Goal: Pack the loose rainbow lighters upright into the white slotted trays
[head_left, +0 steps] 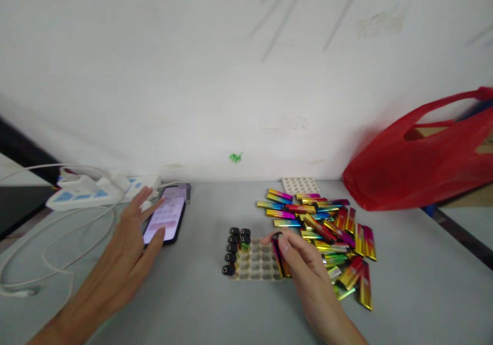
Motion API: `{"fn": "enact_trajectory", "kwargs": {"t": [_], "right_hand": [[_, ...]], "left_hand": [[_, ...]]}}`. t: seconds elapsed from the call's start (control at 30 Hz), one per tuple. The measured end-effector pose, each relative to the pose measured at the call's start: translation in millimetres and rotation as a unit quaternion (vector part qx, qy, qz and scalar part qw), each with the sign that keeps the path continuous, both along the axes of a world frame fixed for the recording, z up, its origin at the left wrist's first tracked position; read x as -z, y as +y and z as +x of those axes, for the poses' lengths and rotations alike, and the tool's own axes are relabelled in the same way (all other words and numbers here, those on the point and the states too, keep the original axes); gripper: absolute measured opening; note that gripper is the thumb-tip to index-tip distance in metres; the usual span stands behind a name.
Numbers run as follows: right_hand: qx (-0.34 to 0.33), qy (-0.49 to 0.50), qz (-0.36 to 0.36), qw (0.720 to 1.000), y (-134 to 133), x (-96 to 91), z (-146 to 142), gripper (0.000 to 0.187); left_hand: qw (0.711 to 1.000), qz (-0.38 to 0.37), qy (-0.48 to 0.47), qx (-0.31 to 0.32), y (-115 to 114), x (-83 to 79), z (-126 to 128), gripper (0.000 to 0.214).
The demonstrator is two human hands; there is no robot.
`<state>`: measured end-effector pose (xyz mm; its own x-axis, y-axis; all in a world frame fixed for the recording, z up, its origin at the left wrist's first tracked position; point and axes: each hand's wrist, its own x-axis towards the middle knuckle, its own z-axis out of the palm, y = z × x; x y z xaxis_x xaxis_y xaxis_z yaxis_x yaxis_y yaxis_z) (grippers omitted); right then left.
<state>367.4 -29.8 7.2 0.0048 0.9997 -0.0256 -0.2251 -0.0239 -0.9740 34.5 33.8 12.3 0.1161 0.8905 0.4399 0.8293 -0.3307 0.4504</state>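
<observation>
Firstly, at the left, a white cable [25, 293] lies in loops on the grey table [204, 304], and behind it a power strip [88, 199] stands near the wall [246, 78]. Next comes the left hand [129, 237], palm down, with its fingers spread open and holding nothing. It is over a phone [169, 214] with a lit screen; whether the fingertips touch the glass, I cannot tell.

In the middle is a tray [256, 260] with many small cells. Seven black ends [230, 257] stand up along its left side — five in the first column and two in the next. A small green mark [235, 157] is on the wall behind.

The right hand [308, 265] grips a shiny stick [278, 255] between thumb and fingers, with its black end upward, at the right side of the tray. If its lower end sits in a cell, I cannot tell.

Beside this hand lies a loose pile [321, 227] of similar colourful sticks. A second tray [300, 185] is behind the pile, and a red bag [419, 160] leans at the far right.
</observation>
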Motion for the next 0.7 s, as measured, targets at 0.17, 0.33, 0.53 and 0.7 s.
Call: {"fn": "enact_trajectory", "kwargs": {"t": [0.17,0.33,0.53,0.7], "right_hand": [[0.02,0.007,0.011,1.0,0.1,0.7,-0.7,0.034],[0.074,-0.072,0.078,0.992,2.7,0.0,-0.7,0.025],[0.046,-0.195,0.168,0.965,0.9,-0.1,-1.5,0.016],[0.033,-0.282,0.246,0.927,-0.1,6.0,-3.7,0.019]], "left_hand": [[0.973,-0.089,-0.194,0.088,-3.3,-18.7,39.9,0.066],[0.902,-0.198,-0.293,0.248,-10.5,-15.9,63.5,0.078],[0.882,-0.27,-0.234,0.307,-18.8,8.8,72.9,0.12],[0.925,-0.249,-0.133,0.254,-25.7,20.2,81.5,0.126]]}}
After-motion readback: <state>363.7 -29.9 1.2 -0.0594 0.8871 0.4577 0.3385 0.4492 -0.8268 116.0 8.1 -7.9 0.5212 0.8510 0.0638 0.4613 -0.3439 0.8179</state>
